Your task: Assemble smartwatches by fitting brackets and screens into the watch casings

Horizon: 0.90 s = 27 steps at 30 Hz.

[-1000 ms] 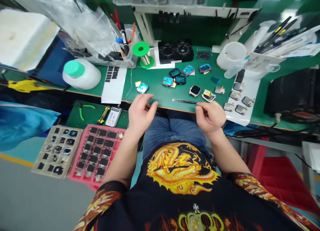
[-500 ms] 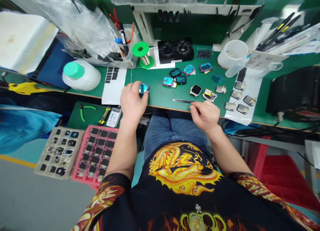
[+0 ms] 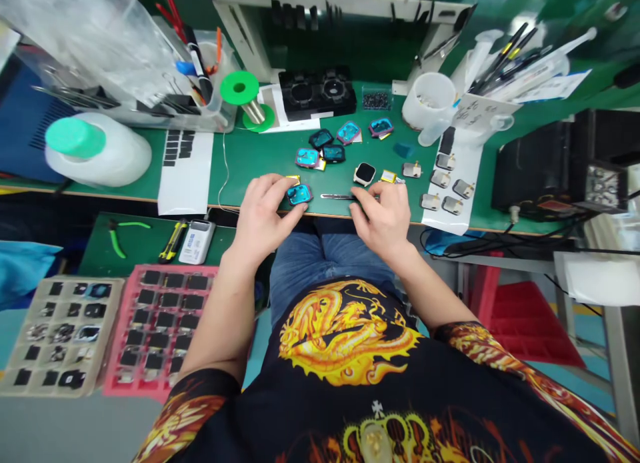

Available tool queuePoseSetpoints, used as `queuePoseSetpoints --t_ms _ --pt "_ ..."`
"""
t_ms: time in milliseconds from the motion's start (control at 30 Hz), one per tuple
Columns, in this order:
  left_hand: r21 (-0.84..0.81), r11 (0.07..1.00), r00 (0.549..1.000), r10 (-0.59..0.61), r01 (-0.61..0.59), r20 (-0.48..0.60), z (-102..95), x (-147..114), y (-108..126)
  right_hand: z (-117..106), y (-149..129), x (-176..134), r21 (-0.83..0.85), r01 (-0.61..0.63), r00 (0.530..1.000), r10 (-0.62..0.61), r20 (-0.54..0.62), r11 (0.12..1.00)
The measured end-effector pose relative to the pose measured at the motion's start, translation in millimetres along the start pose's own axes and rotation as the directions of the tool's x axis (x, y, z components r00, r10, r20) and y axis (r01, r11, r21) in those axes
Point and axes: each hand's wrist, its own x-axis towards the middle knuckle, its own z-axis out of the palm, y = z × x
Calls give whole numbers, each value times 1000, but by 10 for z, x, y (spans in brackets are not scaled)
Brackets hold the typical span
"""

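Note:
My left hand (image 3: 265, 213) is closed on a small watch case (image 3: 299, 195) with a shiny blue inside, its thumb at the near edge and its fingers at the far side. A yellow piece (image 3: 293, 180) shows just behind that case. Metal tweezers (image 3: 336, 197) lie nearly level in the fingers of my right hand (image 3: 384, 216), their tips pointing left toward the case but apart from it. Beyond my right hand are a pale-framed watch (image 3: 365, 174) with a dark screen and a yellow battery (image 3: 389, 176).
Several blue-backed watch cases (image 3: 349, 133) lie farther back. Small metal parts rest on a white sheet (image 3: 433, 221) at right, near a white cup (image 3: 429, 99). A solder spool (image 3: 255, 113) and white bottle (image 3: 123, 157) stand left. Parts trays (image 3: 126, 276) sit lower left.
The view has swung to the right. My left hand has brought the watch case closer to the tweezers and tilted its blue inside up. My right hand still holds the tweezers.

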Motion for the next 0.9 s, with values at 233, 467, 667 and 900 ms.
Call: queuePoseSetpoints --t_ms 233,467,667,900 --pt "63 997 999 -33 33 0 57 -1 -83 24 -17 -125 33 -24 997 22 70 999" --pt "66 998 1000 16 -17 22 60 39 -99 -38 77 -285 52 75 990 -81 117 996" --pt "-7 998 998 62 -62 -17 70 -22 -110 -45 157 -341 81 127 979 -138 150 989" --pt "-18 997 995 81 -80 49 52 -14 -144 -99 32 -320 239 34 998 -44 37 971"
